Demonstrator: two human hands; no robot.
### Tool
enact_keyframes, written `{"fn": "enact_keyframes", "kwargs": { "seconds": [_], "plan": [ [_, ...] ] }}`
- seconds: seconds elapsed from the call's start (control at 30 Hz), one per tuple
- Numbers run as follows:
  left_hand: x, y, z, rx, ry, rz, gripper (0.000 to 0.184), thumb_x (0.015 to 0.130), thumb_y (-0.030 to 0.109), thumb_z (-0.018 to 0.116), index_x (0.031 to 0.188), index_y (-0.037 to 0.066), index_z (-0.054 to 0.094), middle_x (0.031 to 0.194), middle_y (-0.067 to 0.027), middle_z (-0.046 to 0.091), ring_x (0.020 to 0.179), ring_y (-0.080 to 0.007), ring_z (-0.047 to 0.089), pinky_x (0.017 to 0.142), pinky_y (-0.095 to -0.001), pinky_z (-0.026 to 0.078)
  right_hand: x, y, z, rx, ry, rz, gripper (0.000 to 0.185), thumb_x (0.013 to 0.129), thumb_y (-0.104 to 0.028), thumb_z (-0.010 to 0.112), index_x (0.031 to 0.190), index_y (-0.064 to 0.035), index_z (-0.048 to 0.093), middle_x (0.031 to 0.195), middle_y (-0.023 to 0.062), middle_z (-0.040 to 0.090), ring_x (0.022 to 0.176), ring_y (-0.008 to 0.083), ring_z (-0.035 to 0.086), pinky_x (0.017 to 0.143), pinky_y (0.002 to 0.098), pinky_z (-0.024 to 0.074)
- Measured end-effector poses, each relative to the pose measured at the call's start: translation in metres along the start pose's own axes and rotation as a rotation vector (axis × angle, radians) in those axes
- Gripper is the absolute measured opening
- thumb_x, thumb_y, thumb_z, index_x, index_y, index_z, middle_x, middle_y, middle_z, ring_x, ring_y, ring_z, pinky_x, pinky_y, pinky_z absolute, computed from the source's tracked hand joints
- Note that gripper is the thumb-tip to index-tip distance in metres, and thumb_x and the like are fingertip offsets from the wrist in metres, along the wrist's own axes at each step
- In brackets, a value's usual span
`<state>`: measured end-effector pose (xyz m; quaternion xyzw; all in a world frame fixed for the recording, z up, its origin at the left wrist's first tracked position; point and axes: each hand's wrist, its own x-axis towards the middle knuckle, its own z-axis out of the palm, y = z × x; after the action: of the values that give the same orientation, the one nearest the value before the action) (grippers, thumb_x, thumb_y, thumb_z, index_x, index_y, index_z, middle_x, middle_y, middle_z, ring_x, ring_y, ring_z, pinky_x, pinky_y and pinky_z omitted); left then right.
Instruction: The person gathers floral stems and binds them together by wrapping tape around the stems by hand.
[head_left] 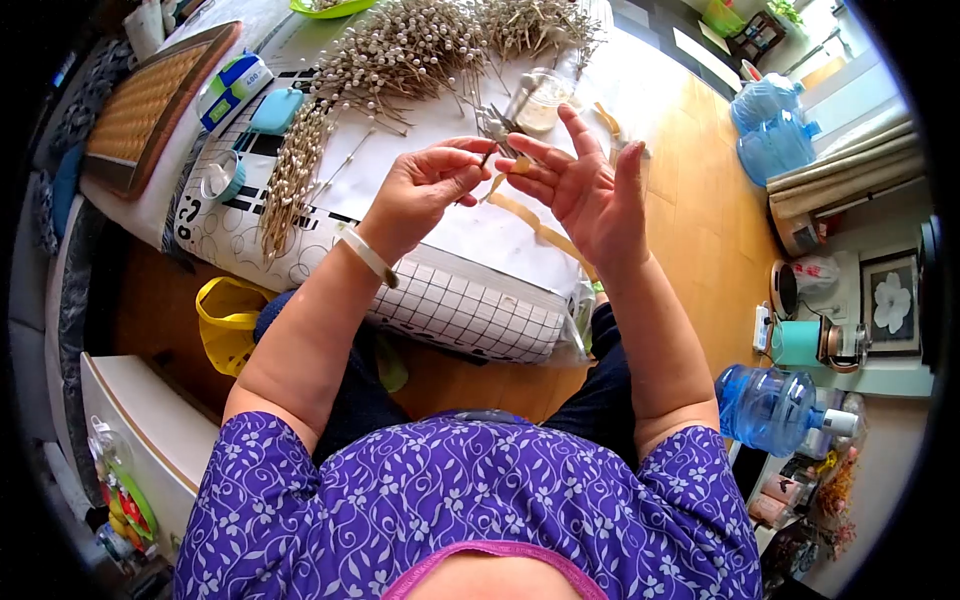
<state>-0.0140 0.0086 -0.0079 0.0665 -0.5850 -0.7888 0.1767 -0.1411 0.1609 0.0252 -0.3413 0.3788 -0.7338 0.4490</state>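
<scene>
My left hand (425, 190) is raised over the white-covered table, thumb and forefinger pinched on a small thin dark stem. To its right my right hand (590, 195) is turned palm up with fingers spread; a tan tape strip (540, 230) passes by its fingertips and hangs down across the table edge. Behind the hands lie metal pliers or scissors (495, 122), partly hidden, beside a clear round container (545, 98). Bunches of stems with white buds (405, 50) cover the back of the table, and a narrower bundle (293, 175) lies at the left.
On the table's left are a light-blue case (277, 111), a tissue pack (235, 92) and a small blue-rimmed jar (222, 178). A yellow basket (228, 325) stands below the table's left side. Large blue water bottles (770, 410) stand at the right.
</scene>
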Motion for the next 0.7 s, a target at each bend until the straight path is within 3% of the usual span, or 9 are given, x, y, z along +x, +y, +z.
{"fn": "enact_keyframes", "kwargs": {
  "seconds": [0.1,0.27,0.33,0.47,0.5,0.53,0.6,0.63,0.7],
  "plan": [
    [-0.001,0.0,0.004,0.12,-0.029,0.084,0.011,0.08,0.006,0.058,0.088,0.0,0.062,0.111,-0.0106,0.053,0.083,-0.0131,0.058,0.066,-0.0228,0.05,0.002,0.005,0.008,-0.146,0.056,0.019,0.102,0.069,-0.077,0.023,0.134,-0.0048,-0.008,0.12,0.0237,0.04,0.105,0.0306,0.049,0.095,0.0381,0.0342],
    [0.0,-0.007,0.006,0.194,0.016,0.144,0.011,0.08,0.002,0.057,0.089,-0.002,0.061,0.103,-0.0105,0.057,0.082,-0.013,0.058,0.066,-0.0233,0.05,0.011,0.016,0.011,-0.206,0.022,0.049,0.103,0.068,-0.079,0.018,0.135,-0.0056,-0.008,0.123,0.0241,0.037,0.107,0.0282,0.047,0.097,0.0373,0.0324],
    [0.0,-0.008,0.008,0.295,0.083,0.258,0.009,0.08,0.002,0.057,0.085,-0.003,0.062,0.088,-0.0075,0.061,0.073,-0.0092,0.056,0.063,-0.0209,0.048,0.013,0.024,0.01,-0.184,0.019,0.06,0.103,0.067,-0.079,0.017,0.135,-0.0055,-0.007,0.124,0.0254,0.035,0.109,0.0287,0.045,0.097,0.0366,0.0318],
    [0.001,-0.002,0.005,0.102,0.184,0.021,0.011,0.081,0.003,0.057,0.086,-0.005,0.061,0.077,-0.0089,0.063,0.072,-0.0112,0.059,0.067,-0.0222,0.049,0.017,0.023,0.013,-0.193,0.043,0.103,0.103,0.067,-0.079,0.014,0.135,-0.0056,-0.007,0.125,0.0268,0.033,0.111,0.0295,0.043,0.098,0.0356,0.0315],
    [0.0,0.001,0.002,0.035,0.174,0.005,0.013,0.082,0.005,0.055,0.086,-0.006,0.061,0.079,-0.0112,0.063,0.074,-0.0133,0.06,0.069,-0.024,0.05,0.016,0.024,0.009,-0.044,0.008,0.094,0.086,0.08,-0.065,0.03,0.135,-0.0044,0.004,0.125,0.023,0.035,0.111,0.0274,0.044,0.098,0.0362,0.0315],
    [0.0,0.002,0.0,0.032,0.176,0.007,0.013,0.082,0.005,0.055,0.086,-0.006,0.061,0.079,-0.0112,0.063,0.074,-0.0133,0.06,0.069,-0.024,0.05,0.017,0.027,0.007,-0.046,0.007,0.096,0.086,0.08,-0.065,0.03,0.135,-0.0044,0.004,0.125,0.023,0.035,0.111,0.0274,0.044,0.098,0.0362,0.0315],
    [0.001,0.002,-0.004,-0.145,0.146,-0.055,0.014,0.083,0.006,0.053,0.088,-0.004,0.061,0.084,-0.0126,0.063,0.075,-0.0168,0.061,0.071,-0.0271,0.051,0.02,0.035,0.003,-0.193,-0.069,0.049,0.058,0.088,-0.027,0.047,0.131,-0.0011,0.019,0.124,0.0188,0.036,0.112,0.0243,0.043,0.094,0.0348,0.0366],
    [0.001,0.001,-0.006,-0.19,0.131,-0.049,0.014,0.084,0.007,0.053,0.088,-0.004,0.06,0.084,-0.0134,0.063,0.075,-0.018,0.062,0.072,-0.0284,0.051,0.02,0.039,0.005,-0.116,-0.014,0.088,0.046,0.082,0.002,0.046,0.125,-0.0006,0.03,0.121,0.0132,0.041,0.109,0.0201,0.045,0.089,0.0318,0.0416],
    [0.002,0.0,-0.007,-0.195,0.144,-0.062,0.014,0.084,0.007,0.053,0.088,-0.004,0.06,0.085,-0.0135,0.062,0.075,-0.0179,0.062,0.072,-0.0287,0.051,0.021,0.053,0.008,-0.326,0.043,-0.032,0.033,0.082,0.003,0.05,0.114,0.001,0.043,0.103,0.0095,0.054,0.095,0.0137,0.052,0.08,0.0263,0.0459]
  ]
}}
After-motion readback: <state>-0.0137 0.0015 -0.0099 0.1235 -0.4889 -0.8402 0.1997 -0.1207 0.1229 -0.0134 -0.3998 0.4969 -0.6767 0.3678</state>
